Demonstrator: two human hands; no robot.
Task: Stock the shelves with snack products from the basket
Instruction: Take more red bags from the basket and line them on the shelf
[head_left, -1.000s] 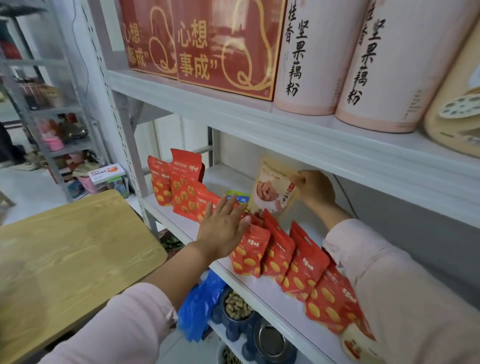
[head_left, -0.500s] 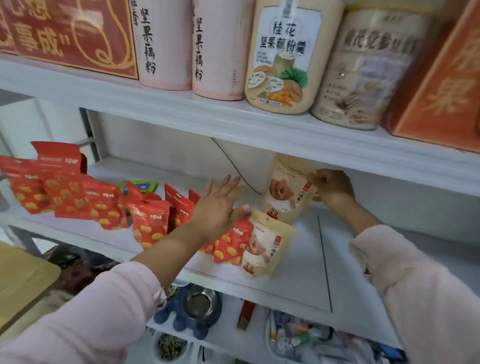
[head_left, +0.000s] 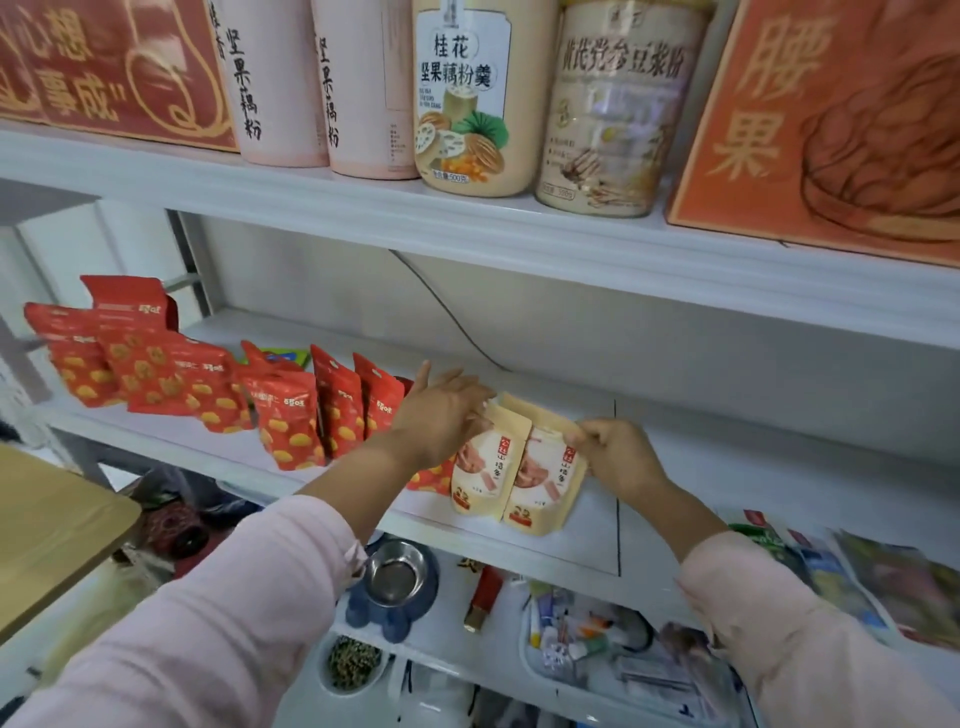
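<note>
A person in pale pink sleeves works at a white metal shelving unit, both hands on its middle shelf (head_left: 701, 467). On the upper shelf (head_left: 467, 223) stand, from left to right, a flat red carton with gold lettering (head_left: 104, 67), two tall pale pink cylinders with black brush script (head_left: 275, 78), a cream canister picturing lotus root and nuts (head_left: 462, 98), a pale beige tin (head_left: 613, 104) and a large orange carton printed with a cashew drawing (head_left: 831, 119). A light wooden bench (head_left: 52, 530) juts in at lower left.

Along the left half of the middle shelf runs a line of red foil snack pouches with yellow spots (head_left: 285, 421), upright and overlapping. Just to their right, near the shelf's front edge, two beige stand-up snack pouches sit side by side and touching: the left beige pouch (head_left: 483, 467) and the right beige pouch (head_left: 545, 483).

The left hand (head_left: 441, 415) lies over the top of the left beige pouch, its fingers (head_left: 462, 387) straight and slightly spread, the thumb raised. The right hand (head_left: 621, 457) has its fingers (head_left: 592, 436) curled, pinching the upper right corner of the right beige pouch.

On the shelf below, a round steel bowl in a dark blue holder (head_left: 392, 571) sits beside a white tray (head_left: 530, 670) of small items, too blurred to identify.
</note>
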